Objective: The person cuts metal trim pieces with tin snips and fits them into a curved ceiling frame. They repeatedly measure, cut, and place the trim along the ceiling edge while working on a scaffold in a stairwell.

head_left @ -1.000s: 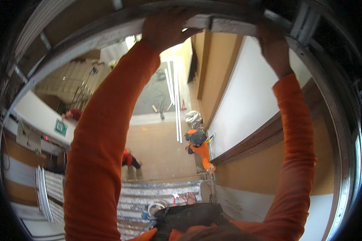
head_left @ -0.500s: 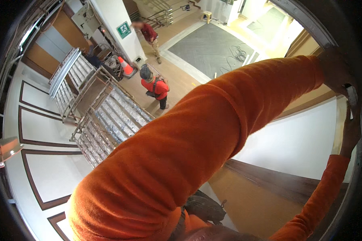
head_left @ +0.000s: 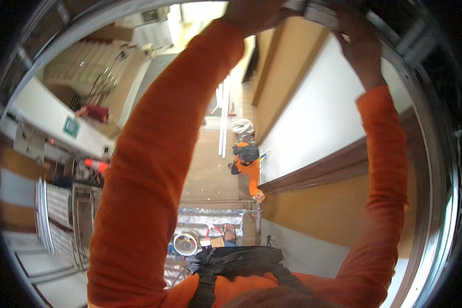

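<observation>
Both my arms, in orange sleeves, reach up to the top of the view. My left hand (head_left: 256,14) is raised at the upper edge, its fingers partly cut off, closed at one end of a pale metal strip (head_left: 321,14). At the strip's other end my right hand (head_left: 363,49) is closed, thumb side toward me and fingertips blurred. Metal ceiling framing (head_left: 418,46) runs close beside the right hand. A black strapped bag (head_left: 236,261) sits against my front.
Below me, a slatted scaffold platform (head_left: 205,218) carries a round white container (head_left: 185,245) and red-handled pliers (head_left: 214,228). A co-worker in orange (head_left: 249,169) grips the scaffold's corner. Long white strips (head_left: 224,118) lie on the floor; a white wall (head_left: 313,97) rises at right.
The view has swung to the right, so both hands now appear at the top instead of the right edge. The platform and the orange-clad co-worker have come into view.
</observation>
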`<state>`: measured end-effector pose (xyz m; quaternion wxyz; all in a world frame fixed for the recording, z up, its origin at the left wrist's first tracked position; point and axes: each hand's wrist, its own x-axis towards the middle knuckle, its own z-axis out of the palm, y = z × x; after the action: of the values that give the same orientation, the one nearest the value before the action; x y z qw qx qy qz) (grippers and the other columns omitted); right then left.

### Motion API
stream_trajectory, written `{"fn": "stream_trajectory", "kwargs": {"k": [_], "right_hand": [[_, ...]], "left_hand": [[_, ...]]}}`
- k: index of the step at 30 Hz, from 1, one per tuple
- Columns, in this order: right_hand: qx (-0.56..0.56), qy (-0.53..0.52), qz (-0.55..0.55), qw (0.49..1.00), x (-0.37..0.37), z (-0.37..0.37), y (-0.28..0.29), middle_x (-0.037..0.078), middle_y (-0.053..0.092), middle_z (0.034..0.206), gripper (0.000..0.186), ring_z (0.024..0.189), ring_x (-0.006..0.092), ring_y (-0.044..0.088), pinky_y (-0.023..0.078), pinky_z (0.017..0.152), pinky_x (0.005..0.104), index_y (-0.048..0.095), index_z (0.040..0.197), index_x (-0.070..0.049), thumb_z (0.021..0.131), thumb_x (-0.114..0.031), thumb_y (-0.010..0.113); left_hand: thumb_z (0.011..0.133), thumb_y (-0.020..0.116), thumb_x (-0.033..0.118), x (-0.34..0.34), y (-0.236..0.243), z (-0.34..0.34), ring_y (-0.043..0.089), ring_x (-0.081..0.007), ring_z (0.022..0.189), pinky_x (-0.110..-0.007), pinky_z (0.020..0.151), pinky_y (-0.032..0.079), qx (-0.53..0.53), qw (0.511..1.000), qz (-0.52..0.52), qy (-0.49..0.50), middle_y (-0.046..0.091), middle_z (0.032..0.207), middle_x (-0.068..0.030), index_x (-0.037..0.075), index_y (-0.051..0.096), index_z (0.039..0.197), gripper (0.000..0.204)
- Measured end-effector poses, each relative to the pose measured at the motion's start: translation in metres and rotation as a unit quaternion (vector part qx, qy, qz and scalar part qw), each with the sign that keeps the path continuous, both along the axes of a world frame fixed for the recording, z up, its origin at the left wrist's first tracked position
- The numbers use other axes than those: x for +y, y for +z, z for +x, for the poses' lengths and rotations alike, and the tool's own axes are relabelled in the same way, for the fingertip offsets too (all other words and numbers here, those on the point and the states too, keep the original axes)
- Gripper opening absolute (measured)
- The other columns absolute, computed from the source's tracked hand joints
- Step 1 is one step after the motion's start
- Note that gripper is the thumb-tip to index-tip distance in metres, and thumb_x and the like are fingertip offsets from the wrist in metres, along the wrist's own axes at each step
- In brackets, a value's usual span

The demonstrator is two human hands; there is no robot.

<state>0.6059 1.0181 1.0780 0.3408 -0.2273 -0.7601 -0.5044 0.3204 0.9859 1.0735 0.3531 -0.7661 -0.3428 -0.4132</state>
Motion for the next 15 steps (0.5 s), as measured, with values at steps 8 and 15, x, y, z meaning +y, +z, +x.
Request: {"fn": "stream_trajectory", "kwargs": {"k": [8,15], "right_hand": [[0.040,-0.010,-0.057,0.998,-0.027,0.000,0.001,0.013,0.064,0.130,0.066,0.123,0.0347,0.060,0.051,0.105,0.0435,0.055,0.141,-0.016,0.081,-0.014,0.082],[0.065,0.012,-0.085,0.994,-0.024,-0.003,0.001,0.010,0.064,0.130,0.063,0.121,0.0347,0.061,0.053,0.103,0.0447,0.057,0.137,-0.016,0.079,-0.010,0.081]], "left_hand": [[0.089,0.075,0.040,-0.007,0.001,0.010,0.064,-0.0293,0.118,-0.049,0.105,0.046,0.008,0.999,0.027,0.030,0.069,0.130,-0.0094,0.014,0.064,0.135,0.054],[0.082,0.083,0.049,-0.003,0.006,0.009,0.071,-0.0274,0.106,-0.043,0.098,0.053,-0.001,0.998,0.060,-0.009,0.074,0.120,-0.0069,0.022,0.068,0.131,0.058]]}}
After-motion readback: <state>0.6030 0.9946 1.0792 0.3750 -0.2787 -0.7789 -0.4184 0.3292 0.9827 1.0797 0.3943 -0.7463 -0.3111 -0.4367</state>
